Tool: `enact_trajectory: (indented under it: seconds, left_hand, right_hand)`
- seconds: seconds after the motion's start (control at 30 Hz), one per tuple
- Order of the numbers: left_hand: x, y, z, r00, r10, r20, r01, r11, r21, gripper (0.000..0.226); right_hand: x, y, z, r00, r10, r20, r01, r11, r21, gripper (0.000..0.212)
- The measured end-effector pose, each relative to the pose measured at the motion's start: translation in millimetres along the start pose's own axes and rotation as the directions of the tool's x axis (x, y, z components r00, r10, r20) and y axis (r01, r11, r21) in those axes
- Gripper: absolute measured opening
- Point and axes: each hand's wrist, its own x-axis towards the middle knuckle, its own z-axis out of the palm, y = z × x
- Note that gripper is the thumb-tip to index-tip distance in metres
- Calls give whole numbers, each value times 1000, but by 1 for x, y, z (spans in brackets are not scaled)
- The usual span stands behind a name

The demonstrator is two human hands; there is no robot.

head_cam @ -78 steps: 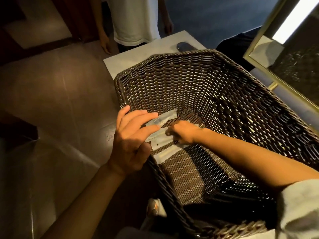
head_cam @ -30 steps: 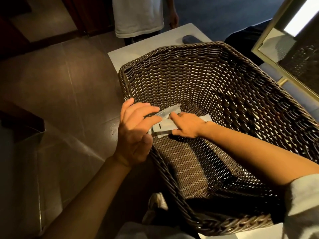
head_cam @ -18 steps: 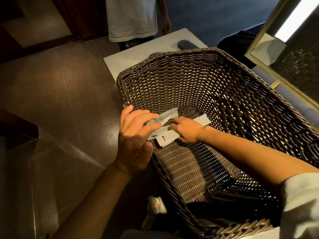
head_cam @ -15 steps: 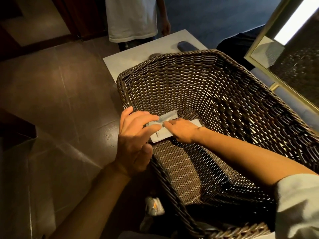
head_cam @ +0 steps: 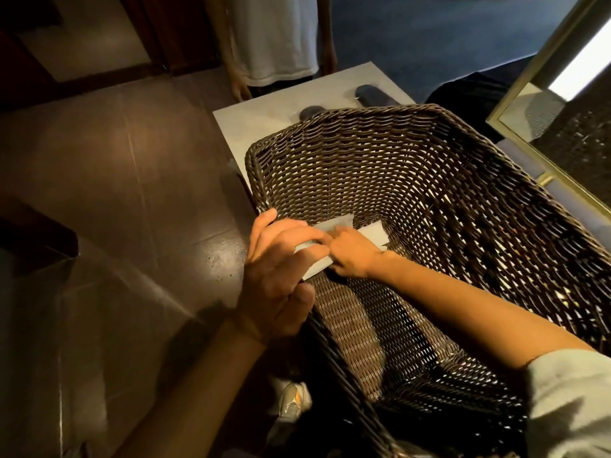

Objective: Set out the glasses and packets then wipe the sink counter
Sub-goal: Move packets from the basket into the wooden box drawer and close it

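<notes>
A large dark wicker basket (head_cam: 463, 180) fills the middle and right of the head view. My left hand (head_cam: 277, 276) reaches over its near-left rim and grips a small stack of pale packets (head_cam: 317, 262). My right hand (head_cam: 350, 252) is deep inside the basket, its fingers pressing another pale packet (head_cam: 373, 233) against that stack. The packets' edges stick out behind both hands. No glasses are in view.
The basket stands on a white counter (head_cam: 264, 117) with a dark object (head_cam: 373, 94) at its far side. A person in a white shirt (head_cam: 274, 38) stands beyond. A gold-framed mirror (head_cam: 545, 94) is at right. Brown floor tiles (head_cam: 115, 193) lie at left.
My right hand has slid a loose packet from the basket floor up against the packets in my left hand. The left hand has stayed at the rim.
</notes>
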Motion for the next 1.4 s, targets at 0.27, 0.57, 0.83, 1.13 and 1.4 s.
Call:
enact_trajectory:
  seconds: [0.27, 0.57, 0.83, 1.13, 1.4]
  left_hand:
    - [-1, -2, 0, 1000, 11, -2, -11, 1000, 19, 77]
    - [0, -2, -2, 999, 28, 16, -29, 999, 30, 67]
    - [2, 0, -4, 999, 38, 34, -38, 999, 6, 65]
    - [-1, -1, -8, 996, 63, 61, -65, 998, 28, 78]
    - [-4, -7, -6, 994, 94, 50, -94, 996, 10, 75]
  right_hand:
    - [22, 4, -4, 999, 25, -41, -30, 994, -102, 45]
    - [20, -2, 2, 956, 212, 205, -184, 972, -145, 64]
    - [0, -7, -35, 952, 226, 208, -250, 964, 93, 43]
    - [-102, -15, -132, 925, 381, 13, -380, 922, 74, 30]
    - [-274, -59, -182, 714, 673, -193, -645, 739, 195, 24]
